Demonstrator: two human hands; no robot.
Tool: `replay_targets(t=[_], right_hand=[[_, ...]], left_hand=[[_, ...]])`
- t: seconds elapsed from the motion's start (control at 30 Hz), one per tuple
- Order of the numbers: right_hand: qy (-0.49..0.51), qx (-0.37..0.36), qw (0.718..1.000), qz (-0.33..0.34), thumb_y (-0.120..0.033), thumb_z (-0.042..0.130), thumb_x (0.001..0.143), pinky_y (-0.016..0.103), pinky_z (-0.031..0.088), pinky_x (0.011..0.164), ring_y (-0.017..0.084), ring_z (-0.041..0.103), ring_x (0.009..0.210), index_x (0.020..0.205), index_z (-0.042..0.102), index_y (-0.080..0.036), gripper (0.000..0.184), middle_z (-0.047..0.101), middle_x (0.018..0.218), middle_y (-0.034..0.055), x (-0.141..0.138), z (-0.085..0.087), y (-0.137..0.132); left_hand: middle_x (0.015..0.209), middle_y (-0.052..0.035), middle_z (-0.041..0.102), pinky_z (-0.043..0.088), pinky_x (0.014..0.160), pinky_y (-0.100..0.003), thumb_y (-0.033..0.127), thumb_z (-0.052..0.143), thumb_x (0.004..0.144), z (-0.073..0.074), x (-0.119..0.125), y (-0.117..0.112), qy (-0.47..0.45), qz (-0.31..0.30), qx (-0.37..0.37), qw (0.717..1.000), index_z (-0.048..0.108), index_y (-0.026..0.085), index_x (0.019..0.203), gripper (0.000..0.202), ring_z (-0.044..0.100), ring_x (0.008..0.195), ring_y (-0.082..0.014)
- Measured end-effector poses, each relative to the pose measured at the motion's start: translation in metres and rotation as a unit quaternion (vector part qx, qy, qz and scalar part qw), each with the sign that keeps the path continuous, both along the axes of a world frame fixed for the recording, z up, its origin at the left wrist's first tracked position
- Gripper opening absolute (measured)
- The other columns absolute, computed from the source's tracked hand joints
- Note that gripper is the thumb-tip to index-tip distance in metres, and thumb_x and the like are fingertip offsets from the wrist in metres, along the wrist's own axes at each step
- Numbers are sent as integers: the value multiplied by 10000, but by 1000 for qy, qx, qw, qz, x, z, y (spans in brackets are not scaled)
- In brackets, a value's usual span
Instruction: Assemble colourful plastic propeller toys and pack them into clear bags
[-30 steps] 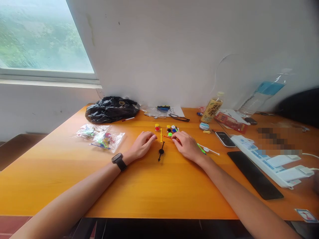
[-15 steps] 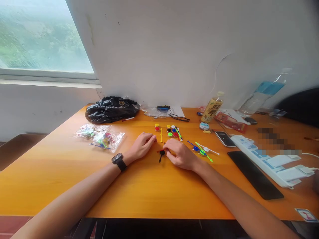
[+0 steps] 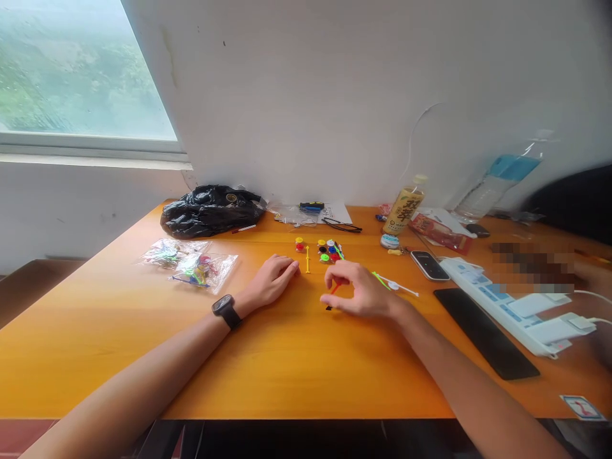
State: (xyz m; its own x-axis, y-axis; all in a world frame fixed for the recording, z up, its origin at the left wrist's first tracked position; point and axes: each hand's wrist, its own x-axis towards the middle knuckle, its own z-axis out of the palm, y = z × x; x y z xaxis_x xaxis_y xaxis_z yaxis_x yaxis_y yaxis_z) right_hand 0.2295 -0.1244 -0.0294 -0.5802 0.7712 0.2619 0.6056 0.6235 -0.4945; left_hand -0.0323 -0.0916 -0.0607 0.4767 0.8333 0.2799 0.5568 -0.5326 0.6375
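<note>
Fingers loosely curled, my left hand [image 3: 276, 278] rests on the table with nothing visible in it. Beside its fingertips lies a yellow plastic arrow [image 3: 308, 260]. My right hand [image 3: 358, 290] is curved over a red arrow spinner [image 3: 337, 284] and a black arrow spinner [image 3: 329, 308], of which only a tip shows. Its thumb and index finger are bent with a gap between them; the grip on the pieces is partly hidden. Beyond it sit several coloured round bases [image 3: 325, 250]. Green and white arrow spinners [image 3: 393, 285] stick out behind the right hand.
Clear bags of coloured parts [image 3: 203, 271] lie at left, near a black plastic bag [image 3: 210, 210]. At right are a drink bottle [image 3: 404, 207], a phone-like device [image 3: 429, 265], a power strip [image 3: 507, 306] and a black flat slab [image 3: 485, 335]. Another person's arm [image 3: 595, 280] shows at the right edge.
My right hand has moved right, and the black and red arrow spinners have shifted with it. It now covers the blue spinner. My left hand has stayed put.
</note>
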Motion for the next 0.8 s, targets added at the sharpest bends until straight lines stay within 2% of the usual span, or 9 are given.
replay_targets(t=[0.07, 0.17, 0.27, 0.4, 0.5, 0.63, 0.73, 0.8], right_hand=[[-27, -40, 998, 40, -495, 814, 841, 288, 422, 699, 179, 601, 789, 843, 633, -234, 317, 684, 864, 0, -3, -2, -2], [-84, -3, 995, 48, -557, 874, 768, 290, 381, 663, 181, 581, 765, 776, 620, -226, 418, 653, 799, -3, -7, -10, -1], [-120, 52, 991, 15, -510, 821, 856, 300, 353, 648, 192, 570, 764, 760, 614, -221, 368, 637, 780, 13, -5, -17, 5], [-165, 64, 984, -24, -404, 701, 977, 307, 334, 629, 198, 594, 735, 754, 616, -222, 300, 671, 775, 31, 7, -18, 15], [-240, 77, 965, -71, -347, 656, 988, 321, 282, 599, 207, 609, 678, 734, 624, -222, 286, 687, 737, 48, 17, -15, 20], [-311, 103, 928, -176, -286, 657, 943, 339, 228, 591, 239, 632, 644, 762, 673, -217, 194, 704, 703, 82, 25, -8, 22], [-292, 120, 924, -215, -391, 680, 944, 336, 253, 606, 263, 649, 668, 894, 714, -211, 191, 709, 712, 94, 21, -6, 20], [-254, 133, 939, -189, -459, 650, 976, 335, 287, 629, 270, 666, 717, 1011, 721, -215, 257, 724, 766, 96, 14, -7, 17]], left_hand=[[868, -58, 695, 475, 883, -387, 506, 300, 1102, 0, 0, 0, 0, -1, 0, 1000, 640, 210, 835, 523, 591, 837, -232], [870, -59, 698, 474, 900, -395, 504, 295, 1101, 1, 1, -1, -1, -5, -2, 1000, 633, 211, 832, 522, 588, 832, -230], [867, -57, 690, 472, 891, -393, 494, 293, 1104, 1, 1, 0, 3, -9, -2, 1000, 625, 211, 834, 513, 581, 829, -229], [875, -64, 668, 472, 876, -394, 486, 294, 1109, 0, 0, 0, 22, -14, 11, 1000, 622, 211, 850, 500, 568, 825, -229], [1042, -79, 704, 462, 972, -407, 466, 329, 1111, -2, 0, -1, 27, -42, 38, 998, 678, 222, 1042, 432, 598, 964, -245], [1296, -83, 693, 420, 1083, -445, 481, 372, 1103, -6, 1, -5, 67, -81, 71, 992, 667, 259, 1286, 412, 552, 1176, -283], [1547, -83, 559, 357, 1156, -514, 549, 389, 1087, -10, 3, -7, 110, -109, 80, 985, 531, 292, 1517, 521, 478, 1308, -331], [1636, -82, 463, 321, 1189, -549, 584, 400, 1074, -14, 3, -6, 125, -115, 77, 982, 397, 304, 1620, 614, 423, 1380, -357]])
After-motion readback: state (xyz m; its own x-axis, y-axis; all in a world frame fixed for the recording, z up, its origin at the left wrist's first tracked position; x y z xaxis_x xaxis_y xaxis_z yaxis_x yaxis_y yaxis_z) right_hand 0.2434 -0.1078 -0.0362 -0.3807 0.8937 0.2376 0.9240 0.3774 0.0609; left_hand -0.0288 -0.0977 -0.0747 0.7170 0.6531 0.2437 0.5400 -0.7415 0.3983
